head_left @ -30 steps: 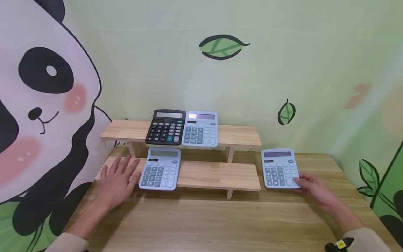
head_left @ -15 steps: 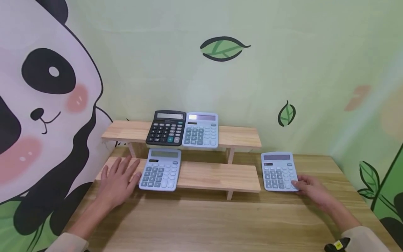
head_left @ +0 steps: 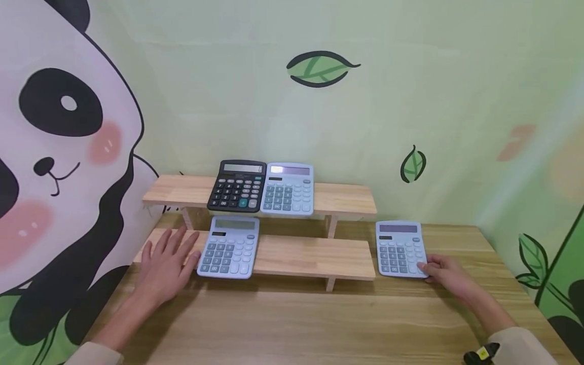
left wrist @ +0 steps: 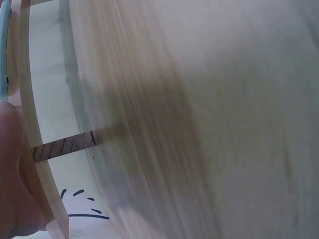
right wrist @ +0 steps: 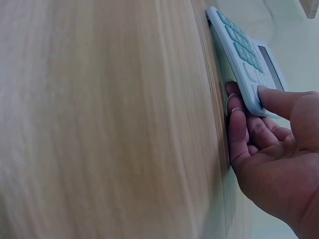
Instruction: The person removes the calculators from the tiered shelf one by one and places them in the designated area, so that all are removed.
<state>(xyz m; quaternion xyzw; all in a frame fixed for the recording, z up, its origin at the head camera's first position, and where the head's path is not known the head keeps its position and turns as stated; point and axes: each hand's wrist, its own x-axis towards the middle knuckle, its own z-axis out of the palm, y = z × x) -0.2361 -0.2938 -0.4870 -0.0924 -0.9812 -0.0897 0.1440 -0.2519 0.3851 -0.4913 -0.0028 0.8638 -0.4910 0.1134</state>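
Note:
My right hand (head_left: pixel 449 276) holds a light-blue calculator (head_left: pixel 400 248) by its near right corner, off the right end of the lower wooden shelf (head_left: pixel 315 257). In the right wrist view the thumb presses the calculator's (right wrist: pixel 244 55) key face and curled fingers lie underneath; it leans at a slant above the tabletop. My left hand (head_left: pixel 161 268) rests with spread fingers on the lower shelf's left end. Its thumb lies beside a second light-blue calculator (head_left: pixel 228 248); whether they touch I cannot tell. In the left wrist view only part of the left hand (left wrist: pixel 17 184) shows.
On the upper shelf (head_left: pixel 344 197) a black calculator (head_left: pixel 237 186) and another light-blue calculator (head_left: pixel 287 188) lean side by side. Both shelves stand on the wooden table (head_left: pixel 292 324). Behind them hangs a green backdrop (head_left: pixel 219 101) printed with a panda and leaves.
My right hand, still holding the calculator, has shifted slightly left toward the lower shelf's end. The left hand stays in place; the head view has drifted a little.

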